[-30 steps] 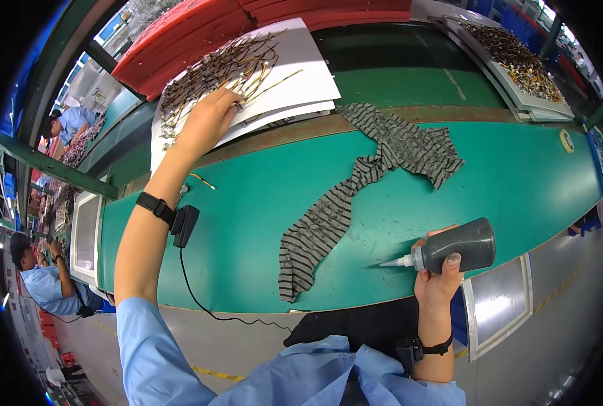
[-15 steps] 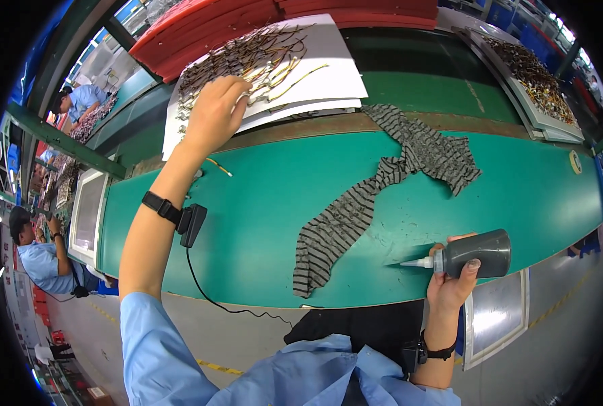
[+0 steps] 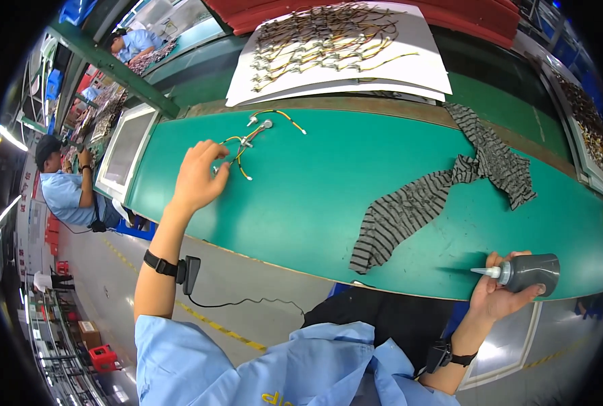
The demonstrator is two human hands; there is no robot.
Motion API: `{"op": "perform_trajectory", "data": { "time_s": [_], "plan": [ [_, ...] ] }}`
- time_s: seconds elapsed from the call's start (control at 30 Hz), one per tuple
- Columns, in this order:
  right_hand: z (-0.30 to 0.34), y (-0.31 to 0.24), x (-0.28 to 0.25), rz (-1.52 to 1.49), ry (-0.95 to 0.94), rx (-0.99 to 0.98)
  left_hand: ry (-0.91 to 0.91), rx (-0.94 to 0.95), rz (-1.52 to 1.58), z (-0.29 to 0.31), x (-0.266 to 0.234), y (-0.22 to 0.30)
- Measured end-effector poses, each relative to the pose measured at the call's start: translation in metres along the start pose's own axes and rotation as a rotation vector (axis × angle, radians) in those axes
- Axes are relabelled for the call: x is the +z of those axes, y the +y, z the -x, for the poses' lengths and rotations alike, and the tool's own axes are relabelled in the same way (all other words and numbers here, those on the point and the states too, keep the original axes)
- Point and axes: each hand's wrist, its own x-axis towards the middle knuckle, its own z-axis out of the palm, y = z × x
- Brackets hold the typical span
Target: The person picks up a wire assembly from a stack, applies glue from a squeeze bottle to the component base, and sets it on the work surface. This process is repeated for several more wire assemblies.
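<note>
My right hand (image 3: 494,294) is wrapped round a dark grey squeeze bottle (image 3: 535,274) with a pale tapered nozzle pointing left, near the table's front edge. At the left of the green table, my left hand (image 3: 198,177) has its thumb and bent fingers about a wired metal part (image 3: 246,142), whose thin yellow and dark leads run out past the fingertips; the grip itself is partly hidden. Just beyond lies another wired part (image 3: 268,124) with a round silvery body and a curved yellow lead.
A white board (image 3: 410,76) at the back bears rows of similar wired parts. A striped grey cloth (image 3: 403,213) lies twisted across the table (image 3: 301,189). More loaded boards stand far right; a framed panel (image 3: 122,152) is at the left. Co-workers sit beyond it.
My left hand has come from the parts on the white board down to the table, bringing wired parts. The view has swung left. My right hand still grips the bottle.
</note>
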Motion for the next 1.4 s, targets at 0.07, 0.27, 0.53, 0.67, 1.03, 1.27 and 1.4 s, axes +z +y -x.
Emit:
{"op": "perform_trajectory", "data": {
  "time_s": [0.07,0.27,0.53,0.67,1.03,1.27,1.4],
  "plan": [
    [0.003,0.003,0.006,0.01,0.062,-0.026,0.015,-0.079,-0.043,0.008,-0.002,0.008],
    [0.007,0.002,0.015,0.062,0.161,-0.098,-0.139,0.046,0.018,0.034,-0.013,-0.021],
    [0.006,0.002,0.004,0.064,0.086,-0.095,-0.297,-0.061,0.526,0.045,-0.03,0.007],
    [0.007,0.003,0.006,0.081,0.045,-0.077,-0.191,-0.054,0.802,0.042,-0.028,0.042],
    [0.015,0.008,0.022,0.108,0.107,-0.164,-0.222,-0.073,1.424,-0.012,0.015,0.198],
    [0.02,0.009,0.049,0.099,-0.154,-0.153,-0.263,0.145,1.642,-0.032,0.07,0.275],
    [0.025,0.025,0.028,0.101,-0.083,-0.356,-0.503,-0.022,1.734,-0.031,0.084,0.28]
  ]
}}
